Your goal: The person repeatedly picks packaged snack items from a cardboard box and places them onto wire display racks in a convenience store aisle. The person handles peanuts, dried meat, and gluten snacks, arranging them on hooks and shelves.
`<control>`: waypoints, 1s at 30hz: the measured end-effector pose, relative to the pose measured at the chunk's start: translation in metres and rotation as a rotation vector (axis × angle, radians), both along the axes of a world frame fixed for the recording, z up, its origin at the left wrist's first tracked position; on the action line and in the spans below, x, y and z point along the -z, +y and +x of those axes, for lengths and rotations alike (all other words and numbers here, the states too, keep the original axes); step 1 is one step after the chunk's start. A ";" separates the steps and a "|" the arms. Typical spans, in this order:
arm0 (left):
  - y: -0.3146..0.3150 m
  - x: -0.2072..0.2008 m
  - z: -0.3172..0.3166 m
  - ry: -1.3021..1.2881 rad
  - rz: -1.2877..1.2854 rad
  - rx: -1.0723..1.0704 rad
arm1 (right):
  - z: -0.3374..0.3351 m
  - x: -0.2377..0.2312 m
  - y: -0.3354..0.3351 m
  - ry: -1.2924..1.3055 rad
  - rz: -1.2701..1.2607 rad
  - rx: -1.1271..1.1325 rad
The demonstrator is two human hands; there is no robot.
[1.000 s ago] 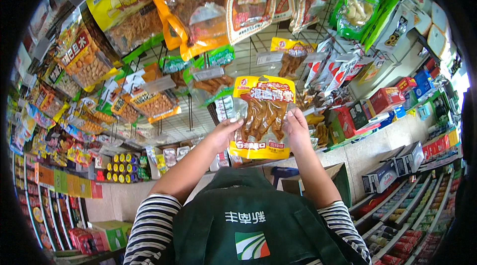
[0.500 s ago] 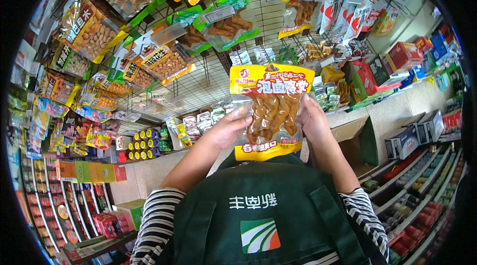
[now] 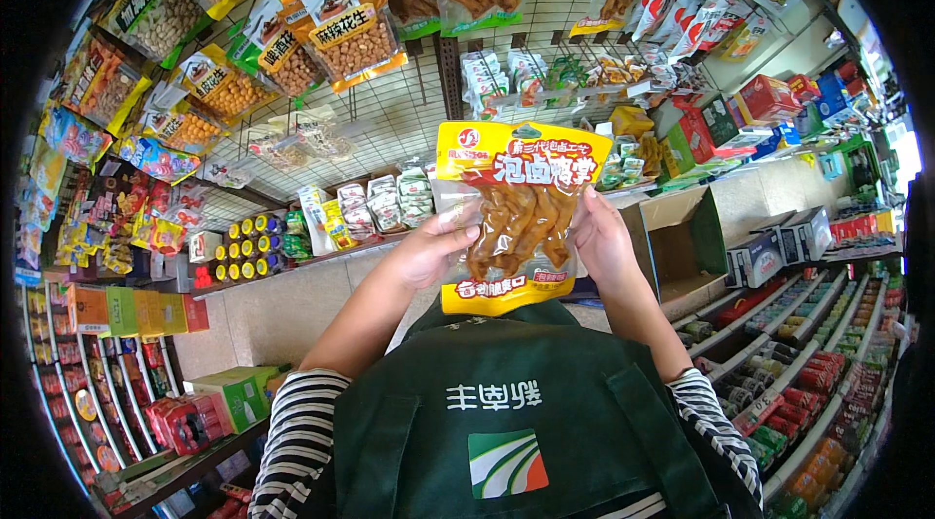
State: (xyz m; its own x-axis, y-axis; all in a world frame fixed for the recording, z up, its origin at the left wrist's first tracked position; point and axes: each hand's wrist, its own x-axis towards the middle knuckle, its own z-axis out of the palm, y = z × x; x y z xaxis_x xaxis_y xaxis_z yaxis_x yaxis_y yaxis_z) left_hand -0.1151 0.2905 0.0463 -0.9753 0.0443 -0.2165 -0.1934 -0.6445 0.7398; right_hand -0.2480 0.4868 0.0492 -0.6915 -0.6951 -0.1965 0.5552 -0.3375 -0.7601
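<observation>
A yellow-edged bag of braised poultry feet [image 3: 521,222], with a clear middle showing the brown pieces, is held upright in front of my dark green apron [image 3: 497,363]. My left hand [image 3: 433,251] pinches its left edge, with the thumb on the front. On the other edge, my right hand [image 3: 606,241] grips it the same way. Fingers behind the bag are hidden. Striped sleeves cover my upper forearms.
A wire rack [image 3: 419,81] ahead carries hanging bags, including peanut bags [image 3: 353,37]. Yellow-lidded jars [image 3: 255,248] stand low on the left. An open cardboard box [image 3: 682,251] sits at right, near curved drink shelves [image 3: 808,373]. A green carton [image 3: 234,394] is at lower left.
My view has turned, so the rack's hanging bags sit differently in the picture. The bag of poultry feet is slightly further left; both hands keep their hold on it.
</observation>
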 end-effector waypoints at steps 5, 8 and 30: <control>0.001 -0.008 0.006 0.033 -0.028 -0.020 | 0.012 -0.011 0.001 -0.013 0.029 0.077; -0.001 -0.018 0.004 0.062 -0.058 -0.069 | 0.012 -0.018 0.003 0.060 0.053 0.069; 0.035 -0.053 -0.055 0.236 -0.696 -0.162 | -0.045 -0.036 0.001 0.357 0.256 0.226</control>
